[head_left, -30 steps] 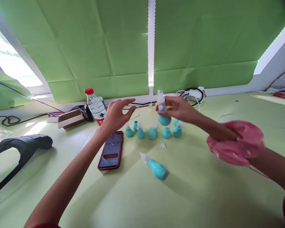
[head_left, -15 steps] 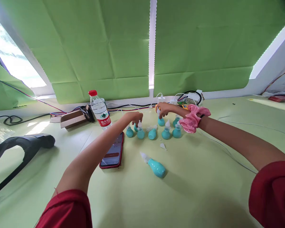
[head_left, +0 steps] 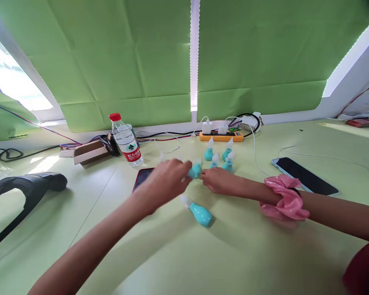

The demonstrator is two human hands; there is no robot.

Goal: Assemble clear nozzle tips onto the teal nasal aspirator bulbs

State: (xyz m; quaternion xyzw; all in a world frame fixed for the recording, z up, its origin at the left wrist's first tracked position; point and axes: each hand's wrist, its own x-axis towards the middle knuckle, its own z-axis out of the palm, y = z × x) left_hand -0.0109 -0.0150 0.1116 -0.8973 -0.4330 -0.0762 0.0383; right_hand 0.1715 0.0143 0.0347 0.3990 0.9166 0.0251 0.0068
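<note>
My left hand, a little blurred, pinches a small teal squeeze bulb, whose pale tip points up and away. Close to its right is my right hand, fingers curled and pressed together; whatever they hold is hidden. Past the right hand, several teal bulbs with clear nozzles stand upright, among them a back one and a right one. Nearer me lies a longer teal bulb on its side, its clear nozzle pointing left. My left hand hides whatever sits behind it.
A water bottle with a red cap stands back left, beside an open cardboard box. One phone is partly under my left arm; another phone lies right. An orange power strip and cables run along the wall. A black frame sits left.
My left hand came right and nearer, now gripping the bulb that lay on its side. My right hand left the back bulb and came nearer, beside the left. The right-hand phone is uncovered.
</note>
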